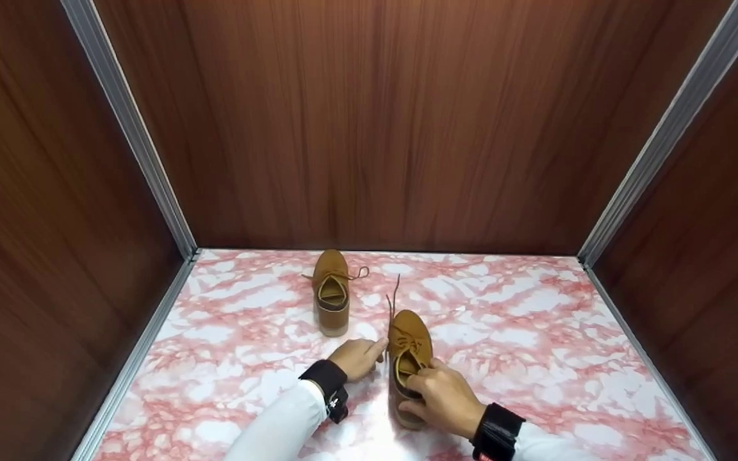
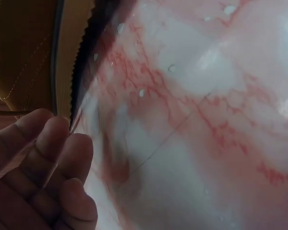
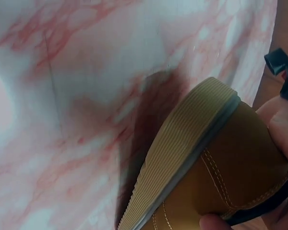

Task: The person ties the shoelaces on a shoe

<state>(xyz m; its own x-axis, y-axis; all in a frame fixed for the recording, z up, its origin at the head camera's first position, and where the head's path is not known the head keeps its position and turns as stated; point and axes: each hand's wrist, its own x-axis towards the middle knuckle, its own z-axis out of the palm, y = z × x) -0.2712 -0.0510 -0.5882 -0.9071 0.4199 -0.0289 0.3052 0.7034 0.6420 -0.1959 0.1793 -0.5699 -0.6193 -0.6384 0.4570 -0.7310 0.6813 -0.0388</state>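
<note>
A tan lace-up shoe (image 1: 410, 326) points away from me, its collar gripped by my right hand (image 1: 442, 394). In the right wrist view, fingers and thumb hold the upper of this shoe (image 3: 249, 153) around its opening, above the ribbed sole. My left hand (image 1: 357, 358) is at the shoe's left side with relaxed fingers. The left wrist view has those fingertips (image 2: 55, 136) close beside the sole edge, near a lace (image 2: 9, 113); whether they touch it I cannot tell. Two loose lace ends (image 1: 393, 301) stretch forward from the shoe's left side.
A matching tan shoe (image 1: 332, 320) stands farther back and to the left, its laces (image 1: 359, 273) spread to both sides. Red-and-white marbled sheeting (image 1: 234, 333) covers the surface. Brown wood-grain panels (image 1: 375, 128) with metal corner posts (image 1: 132, 128) enclose the back and sides.
</note>
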